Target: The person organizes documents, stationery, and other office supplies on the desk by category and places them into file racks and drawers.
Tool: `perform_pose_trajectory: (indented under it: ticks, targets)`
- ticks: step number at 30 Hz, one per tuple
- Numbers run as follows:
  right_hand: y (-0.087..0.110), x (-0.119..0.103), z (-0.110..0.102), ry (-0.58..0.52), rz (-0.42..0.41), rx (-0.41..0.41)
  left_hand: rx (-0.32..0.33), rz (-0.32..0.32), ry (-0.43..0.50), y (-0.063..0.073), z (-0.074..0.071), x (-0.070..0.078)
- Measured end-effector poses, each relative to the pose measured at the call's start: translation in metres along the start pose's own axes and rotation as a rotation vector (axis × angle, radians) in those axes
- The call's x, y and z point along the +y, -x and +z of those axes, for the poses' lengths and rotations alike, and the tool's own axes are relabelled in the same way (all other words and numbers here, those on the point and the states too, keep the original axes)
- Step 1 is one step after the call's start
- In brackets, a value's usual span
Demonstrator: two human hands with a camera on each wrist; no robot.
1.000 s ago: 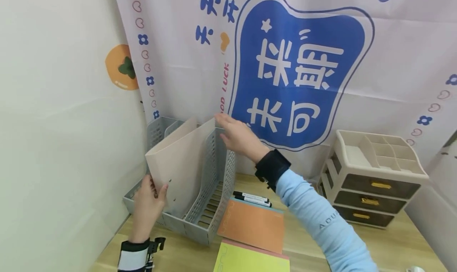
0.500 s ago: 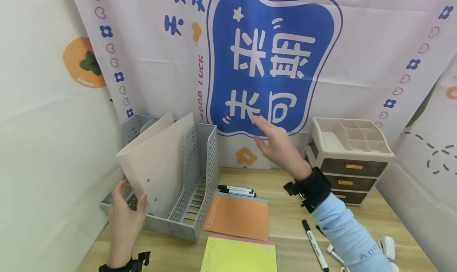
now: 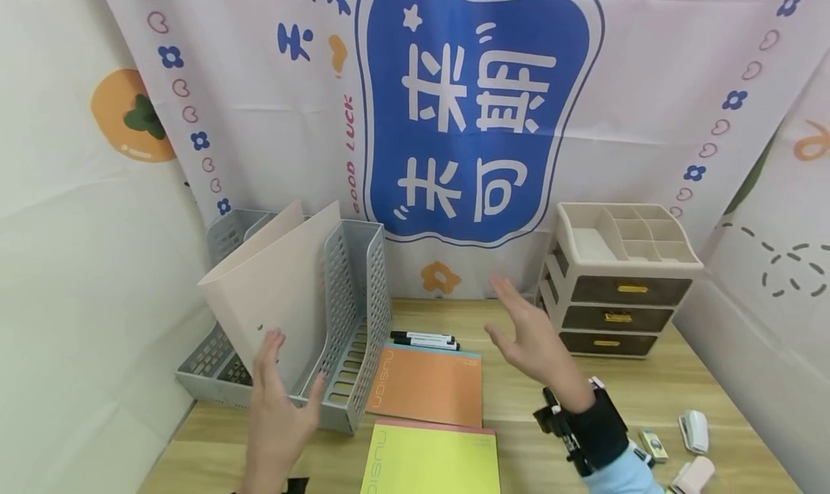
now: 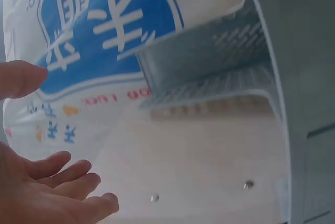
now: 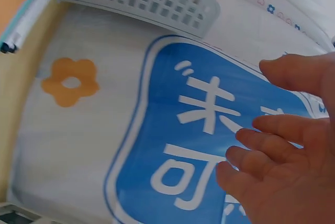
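Note:
A pale beige folder (image 3: 272,285) stands tilted in a slot of the grey file rack (image 3: 357,321) at the left; its covers are spread apart at the top. In front of the folder is my left hand (image 3: 279,400), fingers extended and holding nothing. The left wrist view shows this hand (image 4: 57,192) apart from the folder (image 4: 209,156), whose small metal studs are visible. My right hand (image 3: 534,335) hovers over the table left of the drawer unit, its fingers loosely extended. In the right wrist view, too, the right hand (image 5: 288,150) holds nothing.
An orange notebook (image 3: 428,386) and a yellow notebook (image 3: 431,461) lie right of the rack, with black-capped markers (image 3: 424,340) behind them. A beige drawer unit (image 3: 625,285) stands at the back right. A white stapler (image 3: 695,431) and other small items lie front right.
My right hand has left the folder's top edge and moved right. My left hand has let go of the folder's lower front and drawn away. The head view has shifted right.

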State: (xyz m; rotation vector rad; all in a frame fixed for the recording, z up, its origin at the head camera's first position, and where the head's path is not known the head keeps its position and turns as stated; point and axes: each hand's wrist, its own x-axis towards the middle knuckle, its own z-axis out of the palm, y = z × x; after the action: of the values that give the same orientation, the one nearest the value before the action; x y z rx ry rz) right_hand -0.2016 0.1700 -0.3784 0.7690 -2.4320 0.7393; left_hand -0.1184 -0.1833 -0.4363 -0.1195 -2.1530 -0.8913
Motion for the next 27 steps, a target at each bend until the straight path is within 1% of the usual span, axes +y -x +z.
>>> perform_pose_trajectory:
  ticks: [3, 6, 8, 10, 13, 16, 19, 20, 22, 24, 27]
  targets:
    - [0.017, 0.003, 0.012, 0.015, 0.014, -0.035, -0.053, 0.029, -0.021, 0.011, 0.011, 0.005]
    - [0.034, 0.006, 0.02, 0.028, 0.057, -0.072, -0.111, 0.07, -0.043, 0.022, 0.021, 0.008]
    - [0.045, 0.008, 0.025, 0.034, 0.094, -0.106, -0.161, 0.094, -0.053, 0.029, 0.026, 0.009]
    - [0.055, 0.009, 0.029, 0.04, 0.132, -0.149, -0.227, 0.111, -0.06, 0.036, 0.032, 0.009]
    - [0.07, 0.009, 0.035, 0.035, 0.195, -0.221, -0.353, 0.097, -0.074, 0.043, 0.037, 0.009]
    - [0.082, 0.006, 0.041, -0.003, 0.285, -0.314, -0.512, 0.055, -0.085, 0.048, 0.041, 0.008]
    - [0.093, 0.005, 0.049, -0.039, 0.369, -0.407, -0.666, 0.05, -0.1, 0.049, 0.044, 0.007]
    - [0.096, 0.005, 0.052, -0.044, 0.39, -0.437, -0.712, 0.064, -0.104, 0.049, 0.045, 0.006]
    - [0.102, 0.006, 0.059, -0.033, 0.401, -0.487, -0.775, 0.116, -0.124, 0.049, 0.047, 0.005]
    - [0.106, 0.008, 0.065, -0.006, 0.382, -0.526, -0.809, 0.177, -0.151, 0.05, 0.051, 0.004]
    - [0.112, 0.009, 0.074, 0.061, 0.337, -0.57, -0.837, 0.252, -0.198, 0.051, 0.06, 0.002]
